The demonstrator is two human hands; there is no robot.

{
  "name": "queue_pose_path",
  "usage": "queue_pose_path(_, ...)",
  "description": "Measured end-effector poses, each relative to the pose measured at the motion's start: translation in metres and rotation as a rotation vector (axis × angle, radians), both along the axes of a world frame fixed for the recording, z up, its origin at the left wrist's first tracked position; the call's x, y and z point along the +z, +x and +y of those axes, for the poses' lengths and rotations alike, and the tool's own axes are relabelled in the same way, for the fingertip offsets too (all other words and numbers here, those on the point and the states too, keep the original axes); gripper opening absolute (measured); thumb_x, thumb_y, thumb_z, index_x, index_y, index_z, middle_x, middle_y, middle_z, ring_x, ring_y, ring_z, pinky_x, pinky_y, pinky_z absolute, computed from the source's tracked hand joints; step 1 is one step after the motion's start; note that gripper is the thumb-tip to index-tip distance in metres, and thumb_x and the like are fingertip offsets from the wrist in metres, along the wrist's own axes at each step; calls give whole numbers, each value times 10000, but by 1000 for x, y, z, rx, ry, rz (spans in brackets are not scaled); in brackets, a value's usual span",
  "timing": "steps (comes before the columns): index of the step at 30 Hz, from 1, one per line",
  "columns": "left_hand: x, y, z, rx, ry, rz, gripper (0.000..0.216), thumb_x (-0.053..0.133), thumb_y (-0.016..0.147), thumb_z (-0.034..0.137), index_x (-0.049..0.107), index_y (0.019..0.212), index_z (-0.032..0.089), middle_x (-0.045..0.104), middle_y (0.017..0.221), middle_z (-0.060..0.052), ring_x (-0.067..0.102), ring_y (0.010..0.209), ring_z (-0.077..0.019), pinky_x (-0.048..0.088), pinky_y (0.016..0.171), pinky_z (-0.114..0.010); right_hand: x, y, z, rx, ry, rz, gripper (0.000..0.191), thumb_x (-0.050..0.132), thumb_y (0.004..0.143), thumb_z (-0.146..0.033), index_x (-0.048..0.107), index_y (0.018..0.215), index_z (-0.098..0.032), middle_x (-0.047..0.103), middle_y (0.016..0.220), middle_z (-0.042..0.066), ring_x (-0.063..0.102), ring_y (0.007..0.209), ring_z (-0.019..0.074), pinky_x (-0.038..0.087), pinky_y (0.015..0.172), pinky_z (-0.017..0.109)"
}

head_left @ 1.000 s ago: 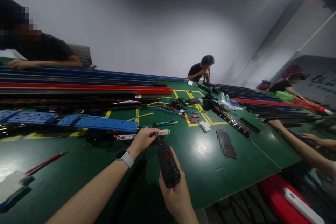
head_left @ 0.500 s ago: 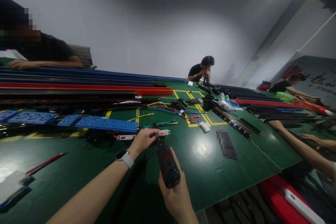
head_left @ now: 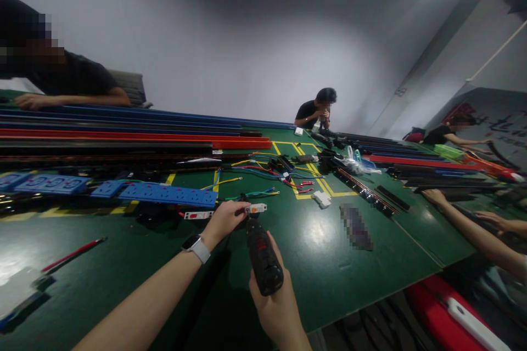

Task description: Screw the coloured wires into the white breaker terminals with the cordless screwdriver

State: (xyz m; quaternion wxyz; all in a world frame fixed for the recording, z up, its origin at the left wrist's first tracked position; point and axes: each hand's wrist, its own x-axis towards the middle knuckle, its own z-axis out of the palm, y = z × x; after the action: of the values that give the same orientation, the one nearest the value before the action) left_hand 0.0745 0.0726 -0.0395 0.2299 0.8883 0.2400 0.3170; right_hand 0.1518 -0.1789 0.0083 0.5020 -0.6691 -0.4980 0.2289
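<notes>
My left hand (head_left: 225, 221), with a watch on its wrist, is closed in a pinch on a small white circuit breaker (head_left: 258, 208) with an orange switch. Wrapped round a black cordless power drill (head_left: 264, 258) is my right hand (head_left: 276, 301). The drill's tip meets the near side of the breaker; the exact contact point is too small to make out. Just left of my left hand lies a similar white breaker with a red switch (head_left: 198, 215), beside a blue socket strip (head_left: 167, 193). Green and blue wires (head_left: 259, 192) with ring ends lie behind the held breaker.
Long blue, black and orange profiles (head_left: 197, 140) run along the back left. A white part (head_left: 321, 199) and a pixelated dark flat object (head_left: 356, 226) lie to the right. A white block with red and black wires (head_left: 20, 290) sits front left. Co-workers sit around the green table (head_left: 317, 263).
My hands, the drill and the breaker stay practically in place. At the far right, a co-worker's arm has shifted and a dark strip now shows near that hand.
</notes>
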Motion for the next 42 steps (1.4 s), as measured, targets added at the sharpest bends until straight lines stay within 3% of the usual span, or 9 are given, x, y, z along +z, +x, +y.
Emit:
queue_pose_path(4, 1, 0, 0, -4, 2, -1, 261, 630, 933, 291, 762, 1159, 291, 780, 1140, -25, 721, 982, -211, 537, 895, -329, -3, 0, 0, -1, -7, 6, 890, 608, 867, -103, 182, 1619, -314, 576, 1442, 57, 582, 1284, 226, 413, 1150, 374)
queue_pose_path(10, 2, 0, -1, -4, -2, -19, 259, 644, 922, 287, 767, 1151, 290, 780, 1137, -28, 724, 968, -205, 541, 878, -316, -3, 0, 1, -14, 1, -10, 884, 612, 868, -108, 189, 1618, -307, 606, 1408, 58, 616, 1234, 218, 452, 1112, 343)
queue_pose_path(21, -2, 1, 1, 5, -19, -1, 265, 626, 932, 302, 763, 1158, 290, 785, 1118, -30, 720, 961, -211, 535, 887, -330, -6, 1, 0, -9, 20, -12, 887, 601, 861, -102, 197, 1616, -335, 506, 1548, 41, 518, 1394, 225, 405, 1165, 381)
queue_pose_path(30, -3, 0, 0, 9, -9, -1, 275, 619, 936, 310, 755, 1174, 286, 782, 1122, -40, 719, 976, -214, 534, 891, -323, -8, 1, 0, -33, 44, -71, 862, 619, 878, -140, 214, 1620, -309, 551, 1508, 60, 549, 1367, 229, 424, 1155, 371)
queue_pose_path(34, -1, 0, 1, -1, -8, -10, 272, 625, 928, 300, 763, 1161, 276, 787, 1103, -49, 724, 960, -212, 543, 893, -324, -4, 1, 0, -10, 23, -47, 870, 611, 881, -126, 191, 1621, -306, 499, 1555, 71, 501, 1413, 241, 387, 1184, 406)
queue_pose_path(42, 2, 0, 0, -3, -7, -10, 270, 628, 923, 288, 766, 1154, 273, 788, 1108, -45, 731, 956, -211, 557, 880, -322, 0, 1, 1, -14, 16, -24, 868, 629, 867, -113, 227, 1620, -272, 528, 1531, 102, 548, 1372, 273, 440, 1144, 425)
